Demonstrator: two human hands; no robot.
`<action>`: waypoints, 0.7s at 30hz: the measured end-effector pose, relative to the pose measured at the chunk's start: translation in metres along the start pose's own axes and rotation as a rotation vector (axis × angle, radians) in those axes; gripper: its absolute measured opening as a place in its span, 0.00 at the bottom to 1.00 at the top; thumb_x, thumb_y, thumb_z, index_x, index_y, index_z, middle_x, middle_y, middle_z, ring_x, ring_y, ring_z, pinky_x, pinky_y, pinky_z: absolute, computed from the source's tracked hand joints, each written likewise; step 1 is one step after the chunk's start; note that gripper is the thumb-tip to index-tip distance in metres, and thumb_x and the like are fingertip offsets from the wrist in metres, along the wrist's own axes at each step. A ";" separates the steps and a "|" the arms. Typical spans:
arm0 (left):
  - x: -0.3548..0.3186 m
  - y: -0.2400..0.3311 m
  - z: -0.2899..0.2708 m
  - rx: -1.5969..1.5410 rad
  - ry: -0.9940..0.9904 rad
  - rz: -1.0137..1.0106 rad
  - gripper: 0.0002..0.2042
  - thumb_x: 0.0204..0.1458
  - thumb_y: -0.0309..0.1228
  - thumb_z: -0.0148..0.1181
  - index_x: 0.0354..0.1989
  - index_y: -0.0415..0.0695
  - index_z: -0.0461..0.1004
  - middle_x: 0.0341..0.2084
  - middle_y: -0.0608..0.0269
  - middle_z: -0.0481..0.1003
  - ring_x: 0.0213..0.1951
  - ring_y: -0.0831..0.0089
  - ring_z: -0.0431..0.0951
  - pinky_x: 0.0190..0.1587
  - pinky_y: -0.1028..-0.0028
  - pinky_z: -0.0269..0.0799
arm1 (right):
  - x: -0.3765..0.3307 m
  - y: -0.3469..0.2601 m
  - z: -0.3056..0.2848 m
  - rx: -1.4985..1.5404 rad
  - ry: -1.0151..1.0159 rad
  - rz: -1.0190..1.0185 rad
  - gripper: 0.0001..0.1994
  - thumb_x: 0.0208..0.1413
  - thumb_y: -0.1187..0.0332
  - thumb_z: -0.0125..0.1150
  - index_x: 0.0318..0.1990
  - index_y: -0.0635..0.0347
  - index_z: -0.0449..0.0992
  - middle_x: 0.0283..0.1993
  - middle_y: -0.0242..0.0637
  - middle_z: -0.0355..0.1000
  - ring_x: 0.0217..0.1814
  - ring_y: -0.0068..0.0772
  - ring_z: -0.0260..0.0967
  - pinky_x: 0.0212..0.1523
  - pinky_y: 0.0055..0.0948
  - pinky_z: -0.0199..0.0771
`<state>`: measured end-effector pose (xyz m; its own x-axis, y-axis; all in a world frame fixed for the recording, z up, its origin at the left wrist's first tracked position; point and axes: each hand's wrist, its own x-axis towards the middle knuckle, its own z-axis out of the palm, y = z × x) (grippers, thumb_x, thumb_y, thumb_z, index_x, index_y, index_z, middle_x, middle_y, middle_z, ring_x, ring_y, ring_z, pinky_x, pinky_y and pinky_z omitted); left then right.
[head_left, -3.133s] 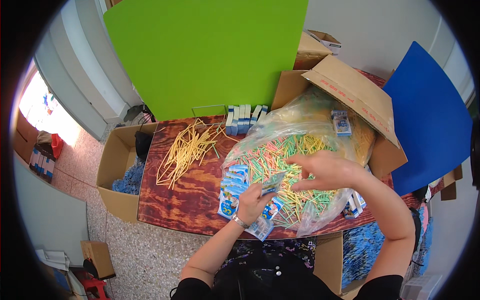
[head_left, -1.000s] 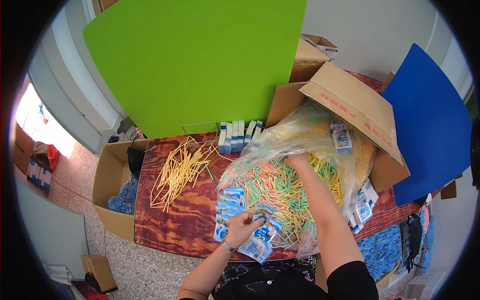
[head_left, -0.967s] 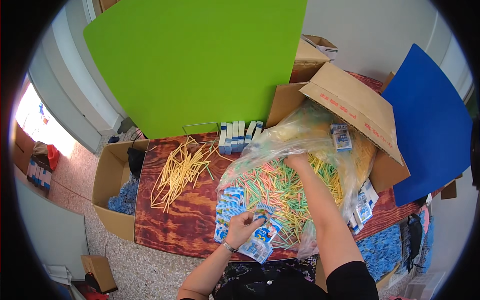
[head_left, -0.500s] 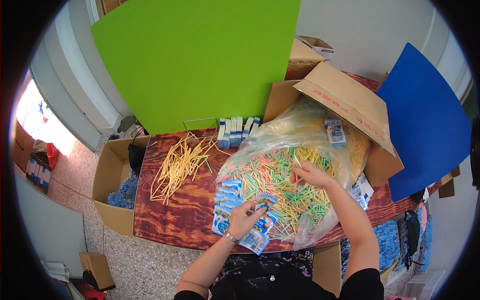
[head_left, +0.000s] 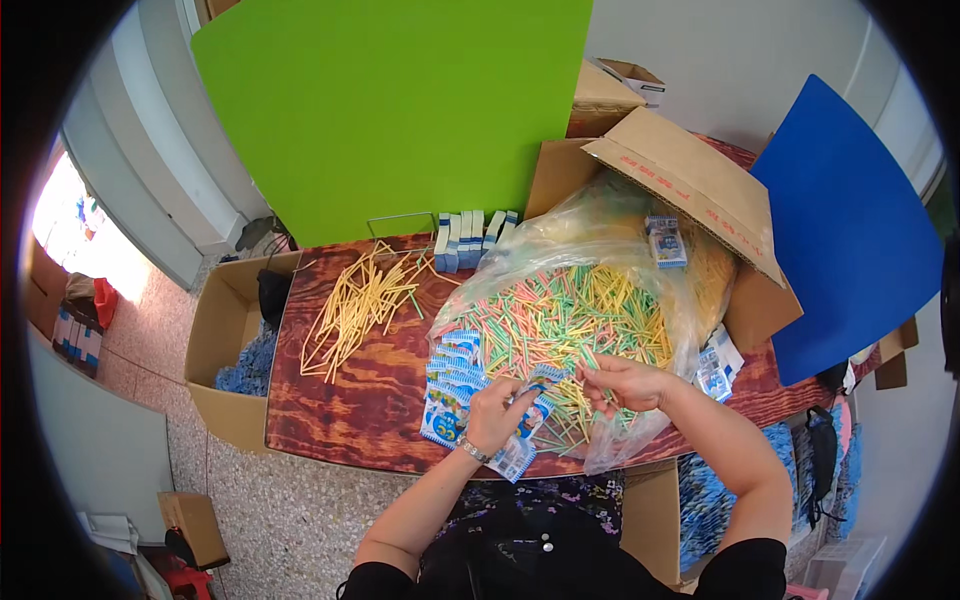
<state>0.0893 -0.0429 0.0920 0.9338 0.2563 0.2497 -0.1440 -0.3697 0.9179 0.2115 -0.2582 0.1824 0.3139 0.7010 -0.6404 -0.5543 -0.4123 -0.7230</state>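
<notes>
My left hand (head_left: 492,414), with a watch at the wrist, is closed on a small blue-and-white printed packet (head_left: 546,377), its top edge showing past the fingertips. My right hand (head_left: 630,384) is pinched just right of that packet; a few short pastel sticks seem to poke from its fingertips. Both hands are over the near edge of a large heap of pink, green and yellow sticks (head_left: 540,312) in an open clear plastic bag (head_left: 560,240). More blue-and-white packets (head_left: 450,385) lie overlapping beside and under my left hand.
Long pale-yellow sticks (head_left: 360,310) lie on the red wood-patterned table (head_left: 345,430). A row of blue-and-white packs (head_left: 465,240) stands behind. An open carton (head_left: 690,190) leans over the bag, with a blue panel (head_left: 850,230) right and a green panel (head_left: 400,110) behind. Another carton (head_left: 225,420) stands left.
My right hand has drawn back from the middle of the heap toward the packet in my left hand. The view has shifted slightly.
</notes>
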 end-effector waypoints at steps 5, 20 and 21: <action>0.005 0.012 -0.007 0.179 0.133 0.282 0.08 0.44 0.28 0.70 0.28 0.40 0.76 0.24 0.60 0.75 0.22 0.70 0.74 0.24 0.73 0.68 | -0.021 -0.035 0.015 -0.498 -0.086 -0.145 0.13 0.68 0.57 0.44 0.48 0.57 0.63 0.29 0.30 0.69 0.29 0.20 0.69 0.27 0.25 0.70; 0.003 0.019 -0.010 0.135 0.183 0.209 0.06 0.44 0.26 0.68 0.27 0.40 0.76 0.22 0.59 0.74 0.25 0.62 0.74 0.25 0.67 0.67 | -0.012 -0.072 0.049 -1.507 0.127 -0.305 0.13 0.62 0.62 0.51 0.40 0.65 0.65 0.27 0.57 0.72 0.34 0.62 0.72 0.35 0.54 0.68; 0.003 0.020 -0.010 0.134 0.183 0.209 0.06 0.44 0.26 0.68 0.27 0.40 0.76 0.22 0.59 0.74 0.25 0.62 0.74 0.25 0.67 0.67 | -0.011 -0.072 0.048 -1.524 0.103 -0.296 0.12 0.62 0.63 0.51 0.40 0.65 0.65 0.27 0.56 0.72 0.34 0.61 0.72 0.35 0.53 0.68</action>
<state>0.0860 -0.0401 0.1143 0.8120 0.3146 0.4917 -0.2709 -0.5430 0.7948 0.2112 -0.2083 0.2539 0.3520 0.8458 -0.4008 0.7934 -0.4968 -0.3517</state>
